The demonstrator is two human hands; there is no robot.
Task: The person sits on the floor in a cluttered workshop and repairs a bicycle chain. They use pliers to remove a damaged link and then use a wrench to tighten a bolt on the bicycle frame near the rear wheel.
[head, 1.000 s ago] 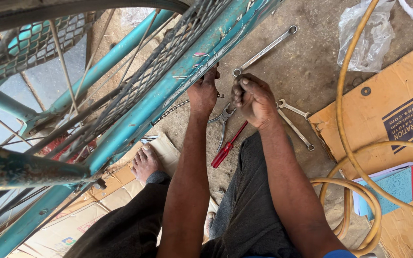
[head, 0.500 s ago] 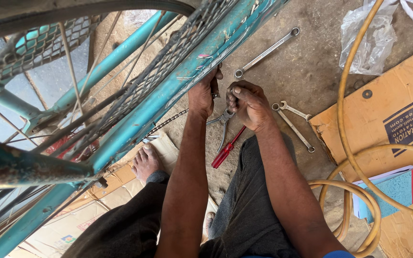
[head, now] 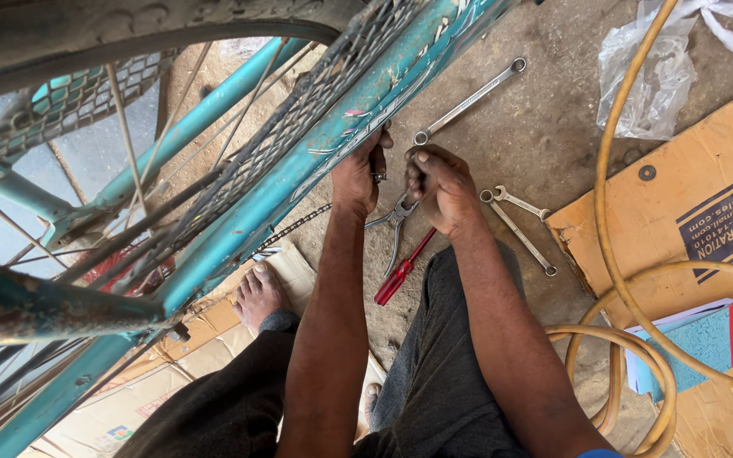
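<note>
A teal bicycle frame with a wire mesh guard slants across the view above the ground. My left hand is pressed against the frame's lower edge, its fingers pinching a small metal fitting there. My right hand is curled into a fist just right of it, thumb pointing at the frame; what it holds, if anything, is hidden. Grey pliers and a red-handled screwdriver lie on the concrete below both hands. A chain hangs beneath the frame.
A long spanner and two smaller spanners lie on the concrete. A yellow hose loops over brown cardboard at right. A clear plastic bag is at top right. Wheel spokes and tyre fill the left. My bare foot rests on cardboard.
My right hand has drawn slightly closer to my left hand and curled tighter. My left hand stays at the frame's edge. The tools on the ground have not moved.
</note>
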